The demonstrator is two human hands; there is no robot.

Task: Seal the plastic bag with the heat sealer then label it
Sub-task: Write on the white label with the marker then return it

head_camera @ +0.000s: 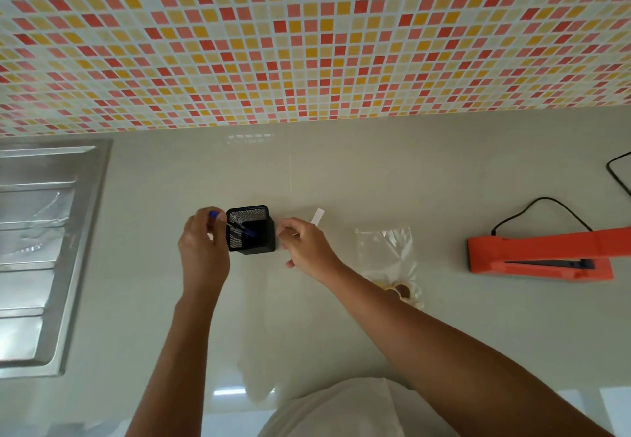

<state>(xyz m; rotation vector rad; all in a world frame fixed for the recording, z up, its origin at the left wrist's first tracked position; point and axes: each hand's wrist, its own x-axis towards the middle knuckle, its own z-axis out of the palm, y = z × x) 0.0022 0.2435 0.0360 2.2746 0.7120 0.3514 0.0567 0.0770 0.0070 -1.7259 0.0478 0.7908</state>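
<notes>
A clear plastic bag lies flat on the pale counter, with a few round brown pieces at its near end, partly hidden by my right forearm. An orange heat sealer sits to its right, jaw slightly raised. My left hand grips a blue pen whose tip reaches into a black mesh pen holder. My right hand is just right of the holder and pinches a small white label strip that sticks up from the fingers.
A steel sink drainboard fills the left side. The sealer's black cord loops across the counter at the back right. A tiled wall in red, orange and yellow rises behind the counter.
</notes>
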